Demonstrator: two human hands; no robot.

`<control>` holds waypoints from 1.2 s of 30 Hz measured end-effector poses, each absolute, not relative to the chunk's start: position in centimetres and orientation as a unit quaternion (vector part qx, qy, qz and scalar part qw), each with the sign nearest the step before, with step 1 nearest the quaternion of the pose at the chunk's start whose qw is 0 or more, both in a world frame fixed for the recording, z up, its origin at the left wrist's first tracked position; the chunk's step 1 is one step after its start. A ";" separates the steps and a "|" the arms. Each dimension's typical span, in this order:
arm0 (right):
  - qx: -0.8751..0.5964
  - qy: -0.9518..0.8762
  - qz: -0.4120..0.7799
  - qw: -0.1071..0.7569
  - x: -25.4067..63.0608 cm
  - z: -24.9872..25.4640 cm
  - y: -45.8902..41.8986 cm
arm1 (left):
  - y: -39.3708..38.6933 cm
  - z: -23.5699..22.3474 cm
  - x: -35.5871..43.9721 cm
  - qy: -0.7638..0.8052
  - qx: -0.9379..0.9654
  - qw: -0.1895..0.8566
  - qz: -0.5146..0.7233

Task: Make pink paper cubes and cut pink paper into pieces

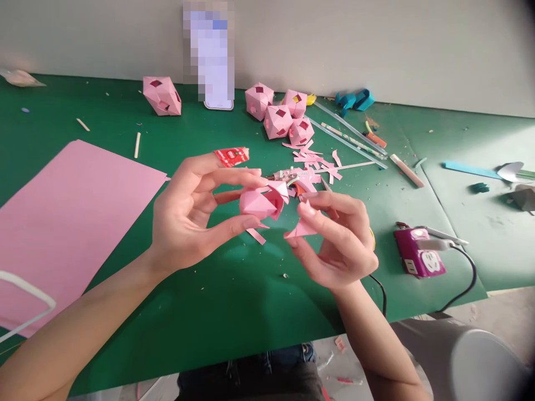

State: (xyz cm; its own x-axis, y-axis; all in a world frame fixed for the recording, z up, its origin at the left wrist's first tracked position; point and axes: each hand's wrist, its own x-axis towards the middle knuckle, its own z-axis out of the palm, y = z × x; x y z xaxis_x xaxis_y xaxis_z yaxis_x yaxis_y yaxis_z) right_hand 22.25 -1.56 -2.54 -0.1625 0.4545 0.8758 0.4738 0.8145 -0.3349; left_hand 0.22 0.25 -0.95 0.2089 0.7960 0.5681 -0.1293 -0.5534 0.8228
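My left hand point(194, 209) pinches a partly joined pink folded-paper shape point(257, 205) between thumb and fingers, its hollow side turned to the right. A red printed wrapper strip point(231, 156) is wrapped round the left index fingertip. Just to the right, my right hand point(338, 236) grips a small pink folded-paper piece point(301, 228) between thumb and fingertips. A narrow gap separates the two paper parts. Behind the hands lies a hot glue gun point(284, 174), mostly hidden, among pink paper scraps point(309, 159).
Several finished pink paper balls point(278, 121) stand near the wall, with another ball point(162, 96) farther left. A phone point(219, 83) leans there. Pink paper sheets point(83, 223) cover the left side. A purple power adapter point(419, 253) with a black cord sits right; clear sticks point(346, 139) lie behind.
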 end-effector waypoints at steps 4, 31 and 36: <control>-0.330 -0.746 0.018 0.578 22.2 -3.1 -1.6 | 0.2 -1.1 0.1 0.265 0.652 0.399 0.588; -0.337 -0.808 -0.068 0.480 21.4 -2.5 -2.0 | -0.5 -1.1 0.7 0.312 0.631 0.400 0.587; -0.383 -0.765 0.029 0.517 20.2 -2.7 -2.5 | -0.8 -1.3 1.4 0.328 0.636 0.365 0.596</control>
